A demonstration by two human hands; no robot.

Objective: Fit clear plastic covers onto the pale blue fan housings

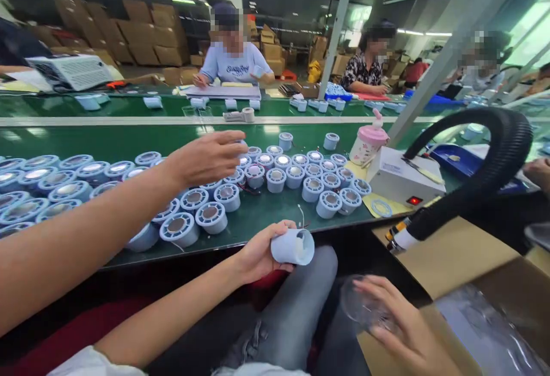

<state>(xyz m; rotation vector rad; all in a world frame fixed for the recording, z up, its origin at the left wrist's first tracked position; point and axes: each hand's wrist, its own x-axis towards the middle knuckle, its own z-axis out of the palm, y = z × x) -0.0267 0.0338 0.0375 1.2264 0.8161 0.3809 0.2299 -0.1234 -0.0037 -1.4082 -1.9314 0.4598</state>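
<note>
My left hand (258, 257) is closed round a pale blue cylindrical part (293, 246), held on its side over my lap just below the belt's near edge. My right hand (401, 325) grips a clear plastic cup-like piece (361, 306) low on the right, beside an open cardboard box (455, 261). Another person's bare arm comes in from the left, its hand (208, 157) hovering over the parts on the belt with fingers curled together. Several pale blue round parts (275, 178) with metal centres stand in rows on the green belt (129, 138).
A white box with a red light (404, 180), a pink bottle (368, 142) and a thick black hose (485, 169) are on the right. Clear bags fill the cardboard box (485, 330). Other people sit across a second belt (64, 106), with cartons stacked behind them.
</note>
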